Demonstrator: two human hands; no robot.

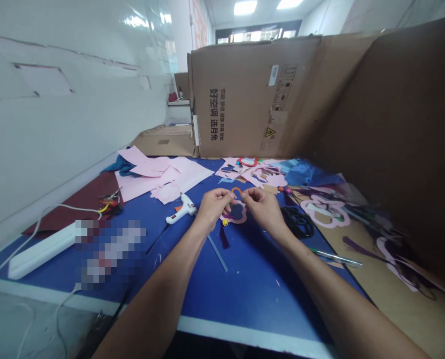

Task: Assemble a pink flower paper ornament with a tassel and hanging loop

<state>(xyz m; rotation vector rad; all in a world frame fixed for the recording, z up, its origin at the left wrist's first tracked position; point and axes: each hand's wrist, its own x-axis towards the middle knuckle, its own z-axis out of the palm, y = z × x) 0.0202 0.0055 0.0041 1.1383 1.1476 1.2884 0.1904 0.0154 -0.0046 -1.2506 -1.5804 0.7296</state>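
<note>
Between my hands a narrow orange strip (237, 189) bends into a small arch. My left hand (217, 207) pinches one end of it, and my right hand (262, 207) has thumb and finger closed at the other end. Just below lies a pink flower-shaped paper frame (241, 218), partly hidden by my fingers. A yellow bell (225, 223) and a dark purple tassel (224, 237) hang at its lower left. To the left of my left hand is a white glue gun (183, 209) with an orange trigger. A translucent glue stick (218, 255) lies nearer to me.
Pink paper sheets (158, 169) lie at the back left. Paper cutouts (259, 174) and blue cloth (308, 172) are behind my hands. A black coiled cord (299, 223) and pen (338, 258) lie right. Large cardboard (244, 99) walls the back; a white power strip (46, 249) sits left.
</note>
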